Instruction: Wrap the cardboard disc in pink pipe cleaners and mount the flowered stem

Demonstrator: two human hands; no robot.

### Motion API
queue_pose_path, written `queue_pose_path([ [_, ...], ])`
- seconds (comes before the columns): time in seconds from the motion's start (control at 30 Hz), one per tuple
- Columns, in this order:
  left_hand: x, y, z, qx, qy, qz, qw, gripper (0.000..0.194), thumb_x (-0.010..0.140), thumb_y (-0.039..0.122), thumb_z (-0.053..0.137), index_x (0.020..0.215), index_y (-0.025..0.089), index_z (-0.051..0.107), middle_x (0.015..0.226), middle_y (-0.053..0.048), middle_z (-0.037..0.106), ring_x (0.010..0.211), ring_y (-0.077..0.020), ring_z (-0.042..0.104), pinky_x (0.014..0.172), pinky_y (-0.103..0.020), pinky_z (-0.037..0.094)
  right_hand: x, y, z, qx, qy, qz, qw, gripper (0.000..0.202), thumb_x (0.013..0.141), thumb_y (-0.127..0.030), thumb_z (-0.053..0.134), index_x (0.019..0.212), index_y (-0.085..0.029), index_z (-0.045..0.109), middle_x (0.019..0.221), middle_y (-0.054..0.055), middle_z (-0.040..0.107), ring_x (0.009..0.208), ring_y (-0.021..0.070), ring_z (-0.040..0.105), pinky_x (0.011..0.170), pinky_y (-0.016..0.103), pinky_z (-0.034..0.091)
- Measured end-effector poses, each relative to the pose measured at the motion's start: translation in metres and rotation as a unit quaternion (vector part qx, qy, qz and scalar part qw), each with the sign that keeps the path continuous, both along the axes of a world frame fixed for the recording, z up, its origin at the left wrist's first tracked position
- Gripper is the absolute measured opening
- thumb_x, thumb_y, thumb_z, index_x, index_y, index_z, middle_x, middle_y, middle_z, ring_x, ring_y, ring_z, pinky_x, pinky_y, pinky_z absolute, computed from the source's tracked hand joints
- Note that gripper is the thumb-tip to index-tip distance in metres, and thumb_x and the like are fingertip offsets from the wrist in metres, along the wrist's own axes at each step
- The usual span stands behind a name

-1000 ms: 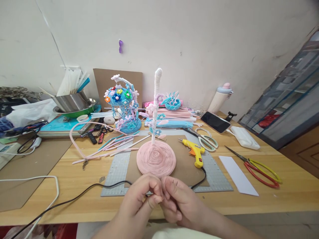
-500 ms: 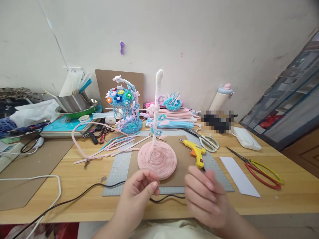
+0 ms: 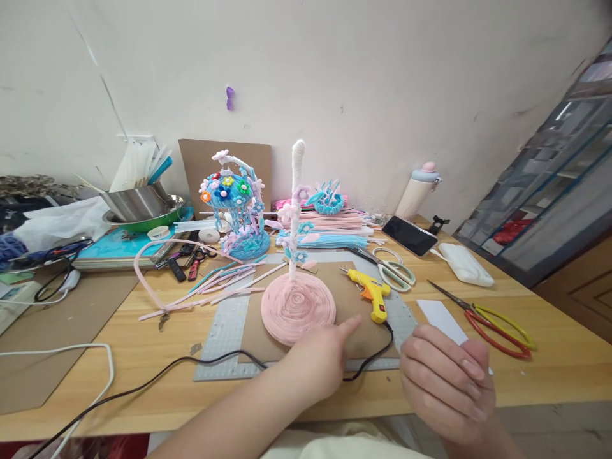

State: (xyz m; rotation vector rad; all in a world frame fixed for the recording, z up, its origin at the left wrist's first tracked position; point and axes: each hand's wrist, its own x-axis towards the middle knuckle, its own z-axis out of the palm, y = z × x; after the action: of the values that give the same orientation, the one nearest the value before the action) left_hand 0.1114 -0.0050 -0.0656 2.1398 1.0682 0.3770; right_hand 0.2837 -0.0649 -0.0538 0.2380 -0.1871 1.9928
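Observation:
My left hand (image 3: 318, 364) reaches across the front of the pink coiled round base (image 3: 297, 306), its index finger stretched toward the yellow glue gun (image 3: 375, 293); its other fingers are mostly hidden. Between that fingertip and the glue gun there is a gap. My right hand (image 3: 447, 382) hangs near the table's front edge with curled fingers, and its palm is hidden. From the base rises a white wrapped stem (image 3: 297, 172), upright, with pink, purple and blue fuzzy flowers (image 3: 301, 256) along it. Base and glue gun lie on a brown cardboard sheet (image 3: 356, 341).
Behind stand a finished-looking blue flowered ornament (image 3: 246, 242) and bundles of pipe cleaners (image 3: 335, 239). To the right lie green-handled scissors (image 3: 396, 274), a phone (image 3: 410, 236), a white strip (image 3: 442, 319) and red-and-yellow scissors (image 3: 497, 331). A black cord (image 3: 191, 358) crosses the front.
My left hand has moved right, from in front of the base toward the glue gun, and its index finger now extends. My right hand has shifted right, still curled. The view has moved slightly.

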Motion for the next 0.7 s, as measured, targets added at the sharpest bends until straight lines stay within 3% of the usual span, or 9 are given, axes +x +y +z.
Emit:
queue_pose_path([
  [0.07, 0.012, 0.002, -0.002, 0.010, 0.037, -0.027, 0.999, 0.072, 0.072, 0.010, 0.056, 0.140, 0.029, 0.048, 0.093, -0.009, 0.072, 0.074, -0.0244, 0.063, 0.064, -0.031, 0.045, 0.001, 0.000, 0.003, -0.008, 0.016, -0.009, 1.000, 0.028, 0.077, -0.027, 0.076, 0.056, -0.018, 0.061, 0.042, -0.014, 0.039, 0.025, -0.0046, 0.023, 0.029, 0.001, 0.028],
  [0.17, 0.020, 0.004, -0.005, 0.019, 0.073, -0.036, 0.997, 0.035, 0.074, 0.012, 0.057, 0.105, 0.021, 0.073, 0.086, -0.010, 0.071, 0.074, -0.0240, 0.063, 0.065, -0.031, 0.045, 0.002, 0.001, 0.008, 0.000, 0.059, -0.018, 0.998, 0.032, 0.080, -0.039, 0.070, 0.058, -0.017, 0.061, 0.043, -0.013, 0.041, 0.027, -0.0051, 0.027, 0.030, 0.001, 0.028],
  [0.23, 0.017, 0.003, -0.004, 0.023, 0.082, -0.030, 0.996, 0.020, 0.078, 0.013, 0.056, 0.079, 0.018, 0.075, 0.076, -0.009, 0.068, 0.071, -0.0222, 0.062, 0.065, -0.029, 0.044, 0.005, 0.002, 0.011, 0.008, 0.087, -0.028, 0.996, 0.045, 0.080, -0.054, 0.062, 0.058, -0.016, 0.059, 0.043, -0.013, 0.040, 0.029, -0.0044, 0.031, 0.031, 0.001, 0.028],
  [0.3, 0.008, 0.000, 0.000, 0.031, 0.078, -0.021, 0.996, 0.020, 0.080, 0.013, 0.054, 0.073, 0.018, 0.073, 0.072, -0.008, 0.067, 0.070, -0.0204, 0.061, 0.065, -0.028, 0.044, 0.011, 0.002, 0.013, 0.016, 0.106, -0.049, 0.993, 0.053, 0.079, -0.065, 0.054, 0.057, -0.017, 0.057, 0.043, -0.012, 0.038, 0.032, -0.0032, 0.033, 0.032, 0.002, 0.027],
  [0.4, -0.013, -0.011, 0.012, 0.042, 0.064, -0.015, 0.997, 0.024, 0.082, 0.011, 0.052, 0.074, 0.018, 0.073, 0.072, -0.006, 0.068, 0.070, -0.0186, 0.062, 0.063, -0.025, 0.043, 0.023, 0.003, 0.015, 0.007, 0.092, -0.098, 0.991, 0.043, 0.085, -0.055, 0.058, 0.061, -0.018, 0.057, 0.045, -0.012, 0.039, 0.034, -0.0023, 0.033, 0.034, 0.003, 0.027],
  [0.5, -0.035, -0.026, 0.030, 0.043, 0.052, -0.026, 0.997, 0.025, 0.083, 0.010, 0.052, 0.076, 0.018, 0.074, 0.077, -0.005, 0.070, 0.070, -0.0167, 0.064, 0.062, -0.023, 0.043, 0.031, 0.009, 0.013, -0.009, -0.061, -0.139, 0.988, 0.028, 0.082, -0.032, 0.073, 0.063, -0.020, 0.057, 0.048, -0.012, 0.037, 0.034, -0.0010, 0.026, 0.035, 0.007, 0.026],
  [0.57, -0.048, -0.036, 0.045, 0.045, 0.037, -0.046, 0.997, 0.024, 0.084, 0.008, 0.053, 0.079, 0.019, 0.075, 0.079, -0.004, 0.071, 0.070, -0.0152, 0.065, 0.062, -0.021, 0.044, 0.030, 0.015, 0.009, -0.004, -0.236, -0.172, 0.956, 0.029, 0.080, -0.032, 0.076, 0.063, -0.020, 0.056, 0.052, -0.009, 0.040, 0.038, 0.0023, 0.029, 0.038, 0.014, 0.030],
  [0.63, -0.056, -0.044, 0.059, 0.056, 0.000, -0.079, 0.995, 0.026, 0.084, 0.006, 0.053, 0.081, 0.020, 0.075, 0.079, -0.003, 0.071, 0.067, -0.0135, 0.065, 0.059, -0.019, 0.045, 0.021, 0.020, 0.003, 0.031, -0.409, -0.227, 0.883, 0.030, 0.084, -0.041, 0.071, 0.066, -0.021, 0.057, 0.064, -0.003, 0.052, 0.053, 0.0090, 0.046, 0.052, 0.021, 0.042],
  [0.7, -0.059, -0.048, 0.069, 0.054, -0.042, -0.108, 0.992, 0.026, 0.084, 0.005, 0.054, 0.083, 0.021, 0.074, 0.079, -0.003, 0.071, 0.067, -0.0133, 0.067, 0.059, -0.018, 0.047, 0.006, 0.021, -0.003, 0.094, -0.542, -0.250, 0.797, 0.029, 0.089, -0.045, 0.062, 0.071, -0.022, 0.059, 0.084, 0.003, 0.063, 0.083, 0.0174, 0.057, 0.079, 0.030, 0.046],
])
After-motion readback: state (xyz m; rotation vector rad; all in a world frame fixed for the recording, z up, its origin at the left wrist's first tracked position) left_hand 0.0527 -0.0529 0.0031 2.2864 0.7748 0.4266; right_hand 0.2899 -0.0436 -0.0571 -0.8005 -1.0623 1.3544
